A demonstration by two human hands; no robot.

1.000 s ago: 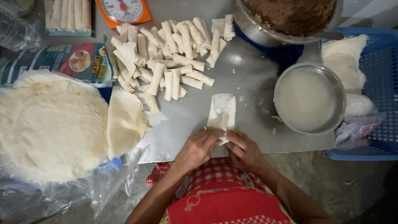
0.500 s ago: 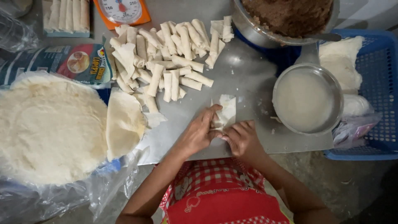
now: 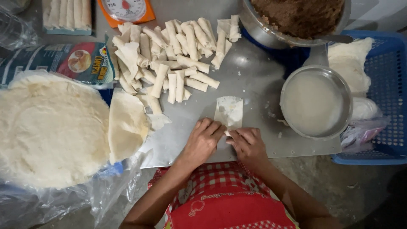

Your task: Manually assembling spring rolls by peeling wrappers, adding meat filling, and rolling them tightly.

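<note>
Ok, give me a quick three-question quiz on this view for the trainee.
1. True or false: both hands are on the wrapper.
2. Which lies nearest the right hand? A) scale B) pan of white liquid C) wrapper stack
3. What does the big bowl at the top hold?

Key
1. True: the left hand and the right hand press its near end, which is partly rolled.
2. B
3. Brown filling.

Dull smooth metal tabletop (image 3: 254,80), matt floury wrapper (image 3: 229,111), blue plastic basket (image 3: 390,106)
</note>
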